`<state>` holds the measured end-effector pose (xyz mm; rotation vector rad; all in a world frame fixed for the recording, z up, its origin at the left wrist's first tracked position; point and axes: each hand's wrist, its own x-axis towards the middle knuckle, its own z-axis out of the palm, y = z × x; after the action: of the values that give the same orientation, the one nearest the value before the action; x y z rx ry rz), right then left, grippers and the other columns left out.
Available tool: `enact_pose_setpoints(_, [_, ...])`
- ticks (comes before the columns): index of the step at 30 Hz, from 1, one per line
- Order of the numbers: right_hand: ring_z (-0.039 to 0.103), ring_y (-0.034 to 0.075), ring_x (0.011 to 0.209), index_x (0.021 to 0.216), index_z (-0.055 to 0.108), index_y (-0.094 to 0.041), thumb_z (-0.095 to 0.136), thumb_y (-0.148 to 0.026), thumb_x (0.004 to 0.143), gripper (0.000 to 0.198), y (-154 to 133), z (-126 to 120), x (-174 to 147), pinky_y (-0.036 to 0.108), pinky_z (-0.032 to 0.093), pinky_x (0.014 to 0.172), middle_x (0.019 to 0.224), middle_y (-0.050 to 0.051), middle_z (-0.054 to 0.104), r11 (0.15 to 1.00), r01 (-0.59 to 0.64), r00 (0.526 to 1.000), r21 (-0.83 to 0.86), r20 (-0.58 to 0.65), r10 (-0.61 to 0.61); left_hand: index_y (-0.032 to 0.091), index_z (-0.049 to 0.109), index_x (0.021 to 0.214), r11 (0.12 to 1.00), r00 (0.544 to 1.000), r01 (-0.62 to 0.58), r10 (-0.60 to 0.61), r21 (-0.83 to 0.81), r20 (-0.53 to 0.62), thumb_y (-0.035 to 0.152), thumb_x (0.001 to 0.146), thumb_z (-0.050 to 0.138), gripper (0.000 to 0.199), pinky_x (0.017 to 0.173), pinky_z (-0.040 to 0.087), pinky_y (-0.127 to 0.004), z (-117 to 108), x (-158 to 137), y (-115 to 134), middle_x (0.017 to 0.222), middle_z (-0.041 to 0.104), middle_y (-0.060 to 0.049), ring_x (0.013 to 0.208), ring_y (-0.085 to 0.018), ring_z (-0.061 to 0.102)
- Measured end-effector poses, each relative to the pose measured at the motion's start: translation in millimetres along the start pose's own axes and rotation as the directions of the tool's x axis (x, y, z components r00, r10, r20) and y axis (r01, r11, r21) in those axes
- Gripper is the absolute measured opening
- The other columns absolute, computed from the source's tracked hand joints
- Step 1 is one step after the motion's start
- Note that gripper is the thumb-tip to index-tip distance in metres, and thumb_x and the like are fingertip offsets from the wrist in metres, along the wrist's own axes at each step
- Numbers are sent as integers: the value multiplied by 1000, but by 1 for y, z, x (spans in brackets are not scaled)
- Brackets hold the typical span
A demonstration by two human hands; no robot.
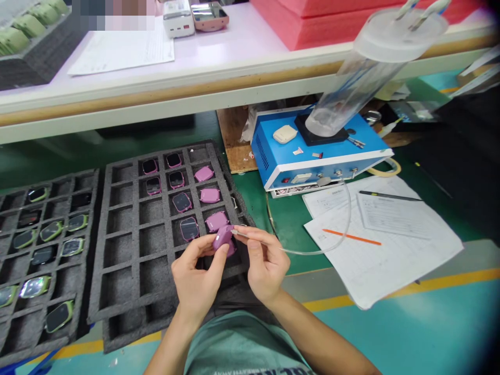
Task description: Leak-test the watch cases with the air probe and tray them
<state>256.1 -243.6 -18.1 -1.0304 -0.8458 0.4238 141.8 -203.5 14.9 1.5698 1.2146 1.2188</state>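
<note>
My left hand [197,273] pinches a purple watch case [222,237] between thumb and fingers, tilted over the right side of a dark foam tray [135,260]. A thin metal-tipped tool [241,234] is gripped in my right hand [267,265]. Its tip is at the upper right edge of the case; whether it touches or enters an opening is too small to tell. From that hand a clear tube [312,253] curves up to a blue box [312,156]. Pink-purple watch cases [210,196] and dark-faced watches [182,202] sit in the tray's compartments.
Left of the tray, another foam tray [89,229] carries green-rimmed watches. A clear cylinder [351,88] and a cream case [285,134] stand on the blue box. Papers [363,265] with an orange stick [351,237] lie at right. A raised shelf [234,57] crosses behind.
</note>
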Motion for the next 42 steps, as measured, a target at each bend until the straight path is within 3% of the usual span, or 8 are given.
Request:
enact_pose_setpoints(22, [77,19,106,112,74,-25,57,-18,105,20,2,7,8,35,69,88,110,7,77,998,10,1000,62,4,-10,23,80,97,990,995,-98,101,98,-19,34,82,83,18,72,61,-15,-5,4,-10,85,81,0,68,-13,77])
enact_pose_setpoints(33, [78,20,103,110,74,-23,57,-20,104,18,1,8,11,34,70,86,106,8,78,999,13,1000,53,-5,-13,20,80,97,989,996,-86,89,118,-22,38,83,82,23,70,64,-22,-4,6,-13,86,81,-3,69,-17,78])
enact_pose_setpoints(42, [78,20,103,110,74,-24,57,-19,104,18,1,8,10,35,70,87,107,8,78,999,11,1000,51,1,-11,21,79,98,990,995,-99,100,104,-12,35,83,82,20,70,63,-18,-4,6,-12,85,81,-1,69,-14,77])
